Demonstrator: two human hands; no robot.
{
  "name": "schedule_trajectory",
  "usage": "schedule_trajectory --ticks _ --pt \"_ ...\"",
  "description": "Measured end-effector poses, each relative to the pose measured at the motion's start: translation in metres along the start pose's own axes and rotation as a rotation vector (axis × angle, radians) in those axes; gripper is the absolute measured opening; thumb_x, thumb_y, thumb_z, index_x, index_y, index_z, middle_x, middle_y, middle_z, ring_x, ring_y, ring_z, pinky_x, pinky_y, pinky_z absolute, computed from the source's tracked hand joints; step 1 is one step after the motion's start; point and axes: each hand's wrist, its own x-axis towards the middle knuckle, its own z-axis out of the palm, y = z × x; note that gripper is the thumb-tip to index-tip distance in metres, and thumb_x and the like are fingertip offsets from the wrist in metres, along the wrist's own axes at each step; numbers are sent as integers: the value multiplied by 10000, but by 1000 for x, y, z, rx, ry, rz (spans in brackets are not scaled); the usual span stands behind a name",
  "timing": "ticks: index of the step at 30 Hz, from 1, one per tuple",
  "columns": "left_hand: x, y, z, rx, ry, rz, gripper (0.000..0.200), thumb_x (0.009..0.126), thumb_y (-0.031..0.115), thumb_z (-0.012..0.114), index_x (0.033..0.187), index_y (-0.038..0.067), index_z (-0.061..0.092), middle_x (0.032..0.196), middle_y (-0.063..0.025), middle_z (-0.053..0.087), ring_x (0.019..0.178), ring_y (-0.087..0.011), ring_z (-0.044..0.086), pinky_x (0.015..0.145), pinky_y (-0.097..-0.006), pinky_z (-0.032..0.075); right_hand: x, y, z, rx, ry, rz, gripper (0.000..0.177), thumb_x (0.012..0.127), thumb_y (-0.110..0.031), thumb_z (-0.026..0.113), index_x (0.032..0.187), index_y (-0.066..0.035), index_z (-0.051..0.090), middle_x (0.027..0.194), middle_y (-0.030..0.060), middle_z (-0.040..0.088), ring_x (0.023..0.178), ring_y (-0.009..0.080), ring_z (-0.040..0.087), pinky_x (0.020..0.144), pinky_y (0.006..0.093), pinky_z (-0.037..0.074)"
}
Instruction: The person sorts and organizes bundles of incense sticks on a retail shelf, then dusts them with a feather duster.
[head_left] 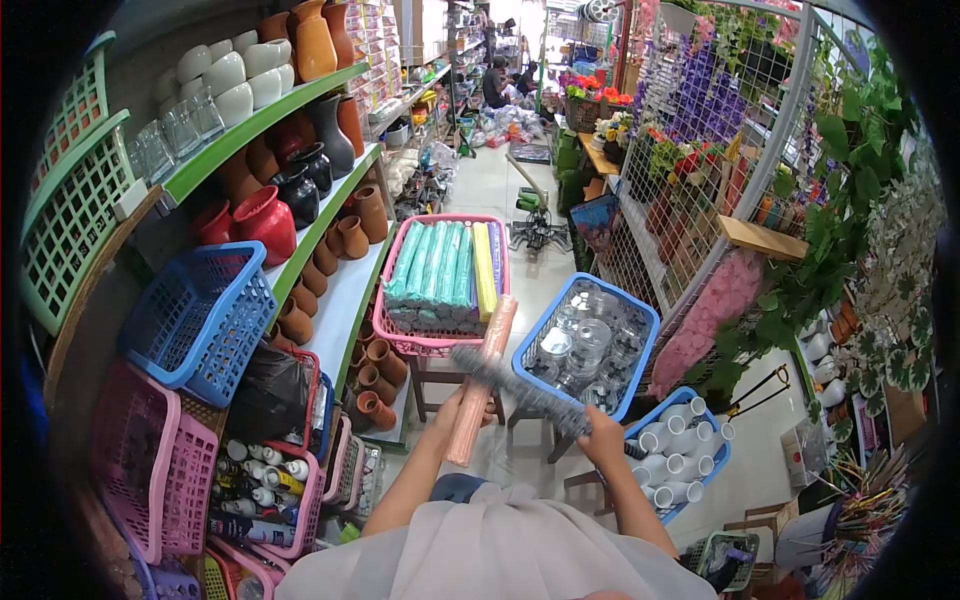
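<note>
My left hand [474,400] is closed around a peach-coloured roll [482,385] in clear plastic wrap, held upright at a slant in front of my body. My right hand [602,437] grips one end of a long, fuzzy grey duster [540,398], smeared by motion. The duster's far end crosses the roll in this view. Just beyond my left hand, a pink basket [440,348] holds teal rolls [432,262], a yellow roll [485,268] and a purple one. Past my right hand stands a blue basket [640,375] of clear glass or plastic ware [590,340].
At right, a lower blue basket [634,432] holds white vases [680,450]. Green-edged shelves [345,290] with pots and bowls line the left. A wire mesh rack [735,170] with artificial flowers stands right. Far down the aisle [505,185], people sit among goods.
</note>
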Motion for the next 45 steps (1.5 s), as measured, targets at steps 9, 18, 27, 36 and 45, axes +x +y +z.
schedule_trajectory --ticks 9,18,27,36,45 --pt "-14 6 28 236 236 -5 585 950 520 417 1134 -29 502 862 -78 542 665 -159 519 643 -274 488 0 2 1 -102 -138 -32 268 609 -189 719 811 -59 602 736 169 622 708 380 611 635 450 485" --pt "-30 4 38 227 162 63 556 961 499 410 1118 -22 527 832 -73 598 672 -171 595 580 -295 523 4 4 6 -160 -224 112 268 611 -185 730 834 -56 655 748 190 642 739 391 619 653 460 493" --pt "-36 6 54 403 181 174 456 965 468 409 1300 159 426 927 -70 586 742 -191 590 622 -323 524 -6 2 2 -88 -103 -44 194 617 -174 691 779 -73 654 725 172 633 722 380 616 644 438 498" --pt "-34 7 35 196 0 144 518 971 471 397 1368 148 321 1026 -102 580 815 -178 605 691 -319 536 -12 0 10 96 54 181 197 658 -208 695 788 -71 639 741 154 632 731 366 620 657 456 494" --pt "-35 8 32 330 96 9 530 960 487 414 1152 12 552 963 -121 639 879 -206 646 789 -340 553 -11 7 20 134 -128 221 222 649 -202 689 819 -61 670 755 204 637 755 386 621 669 447 493"
